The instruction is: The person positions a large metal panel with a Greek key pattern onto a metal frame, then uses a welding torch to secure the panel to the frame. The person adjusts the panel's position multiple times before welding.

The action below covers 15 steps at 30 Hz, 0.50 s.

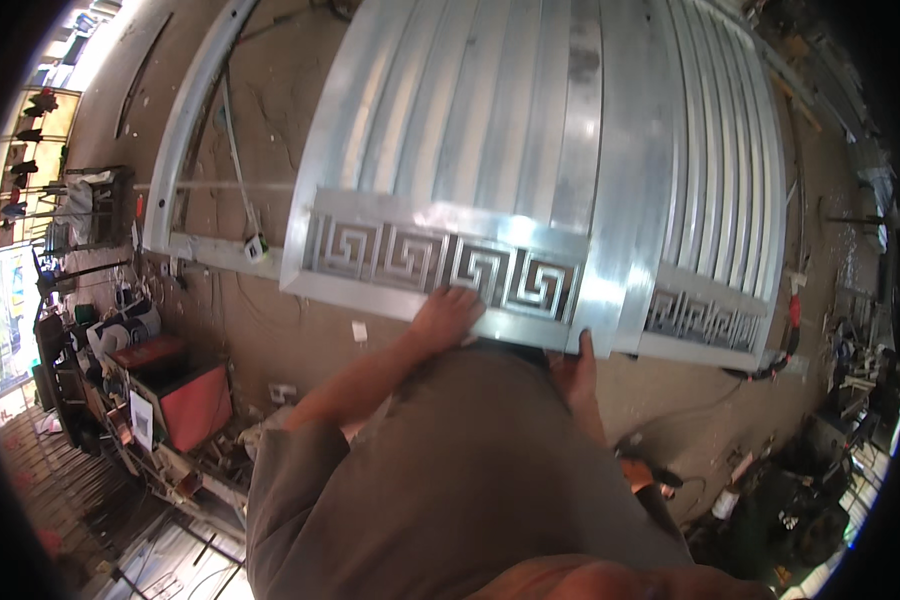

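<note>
A large silvery metal door panel (425, 130) with upright ribs spans the middle of the head view. Along its near end runs a strip of square-spiral metal grillwork (415, 258), with a flat rail below it. My left hand (448, 318) is closed over that near rail, fingers curled onto the metal below the grillwork. At the panel's near right corner, my right hand (576, 372) grips the edge with the thumb on top; its other fingers are hidden underneath. The rail lies close against my torso. A second, narrower ribbed panel (725, 170) with similar grillwork adjoins on the right.
A pale metal frame (175, 130) lies on the brown floor (260, 345) at the left. Beyond it stand a red box (195, 405) and a cluttered bench. A dark cable (770, 372) passes the right panel's near corner, and dark clutter (800, 505) lies at the lower right.
</note>
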Motion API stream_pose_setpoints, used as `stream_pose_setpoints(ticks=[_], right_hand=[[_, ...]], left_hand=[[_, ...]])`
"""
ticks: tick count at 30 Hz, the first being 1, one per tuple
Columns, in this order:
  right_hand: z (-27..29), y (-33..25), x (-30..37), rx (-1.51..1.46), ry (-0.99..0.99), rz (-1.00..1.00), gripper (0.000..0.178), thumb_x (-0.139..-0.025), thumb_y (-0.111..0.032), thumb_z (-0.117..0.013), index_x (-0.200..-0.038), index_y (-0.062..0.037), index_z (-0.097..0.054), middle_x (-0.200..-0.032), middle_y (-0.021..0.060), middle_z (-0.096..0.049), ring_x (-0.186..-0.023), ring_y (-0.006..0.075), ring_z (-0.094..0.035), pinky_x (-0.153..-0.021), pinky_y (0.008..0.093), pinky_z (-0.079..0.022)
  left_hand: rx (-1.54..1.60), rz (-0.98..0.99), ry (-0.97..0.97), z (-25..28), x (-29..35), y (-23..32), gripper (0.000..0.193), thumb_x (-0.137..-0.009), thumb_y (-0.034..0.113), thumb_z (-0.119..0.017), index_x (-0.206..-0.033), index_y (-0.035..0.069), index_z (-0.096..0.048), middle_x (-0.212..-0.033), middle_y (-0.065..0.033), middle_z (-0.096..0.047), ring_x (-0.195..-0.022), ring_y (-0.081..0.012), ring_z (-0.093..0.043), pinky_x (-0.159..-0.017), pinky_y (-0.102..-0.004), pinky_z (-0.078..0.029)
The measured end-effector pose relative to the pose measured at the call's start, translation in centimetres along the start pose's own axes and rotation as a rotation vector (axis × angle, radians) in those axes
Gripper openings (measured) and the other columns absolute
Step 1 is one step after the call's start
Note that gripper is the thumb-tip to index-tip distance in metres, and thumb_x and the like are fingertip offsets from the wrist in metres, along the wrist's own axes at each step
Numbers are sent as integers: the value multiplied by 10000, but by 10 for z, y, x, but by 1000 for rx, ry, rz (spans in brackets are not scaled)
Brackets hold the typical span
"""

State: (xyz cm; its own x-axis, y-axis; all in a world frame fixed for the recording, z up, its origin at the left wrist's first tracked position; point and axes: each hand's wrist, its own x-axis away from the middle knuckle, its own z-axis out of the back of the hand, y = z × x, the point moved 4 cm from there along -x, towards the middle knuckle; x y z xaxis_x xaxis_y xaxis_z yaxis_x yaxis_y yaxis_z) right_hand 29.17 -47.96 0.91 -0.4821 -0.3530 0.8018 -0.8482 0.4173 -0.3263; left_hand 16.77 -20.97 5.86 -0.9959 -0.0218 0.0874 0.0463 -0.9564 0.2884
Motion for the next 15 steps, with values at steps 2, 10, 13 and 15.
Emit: stream_pose_setpoints(ticks=[2,10,13,15], right_hand=[[-1,1,3,-27,58,-61,438,-1062,-433,-626,-1342,-97,-606,-1181,90,-723,-959,239,-699,-775,355,-596],[-24,-7,18,-34,130,8,386,-1055,-326,-674,-1347,-87,-591,-1269,89,-670,-1098,226,-656,-914,371,-579],[-35,-11,25,-28,104,27,412,-1057,-299,-670,-1383,-72,-559,-1328,104,-646,-1185,250,-647,-1045,427,-570],[-45,-14,34,13,63,61,446,-1056,-303,-671,-1417,-78,-535,-1367,103,-629,-1235,259,-630,-1075,443,-552]], left_hand=[[20,17,-14,-1,1,0,394,-756,301,-791,-1086,142,-646,-1116,-68,-603,-1095,-277,-606,-906,-446,-501],[85,23,42,15,2,2,350,-770,167,-733,-1107,125,-650,-1127,-65,-603,-1123,-274,-599,-905,-430,-492],[85,30,51,25,2,2,365,-752,148,-746,-1103,128,-648,-1120,-56,-599,-1111,-266,-595,-895,-422,-490],[103,45,56,33,2,2,377,-741,143,-755,-1102,132,-648,-1117,-62,-597,-1115,-274,-597,-887,-432,-487]])
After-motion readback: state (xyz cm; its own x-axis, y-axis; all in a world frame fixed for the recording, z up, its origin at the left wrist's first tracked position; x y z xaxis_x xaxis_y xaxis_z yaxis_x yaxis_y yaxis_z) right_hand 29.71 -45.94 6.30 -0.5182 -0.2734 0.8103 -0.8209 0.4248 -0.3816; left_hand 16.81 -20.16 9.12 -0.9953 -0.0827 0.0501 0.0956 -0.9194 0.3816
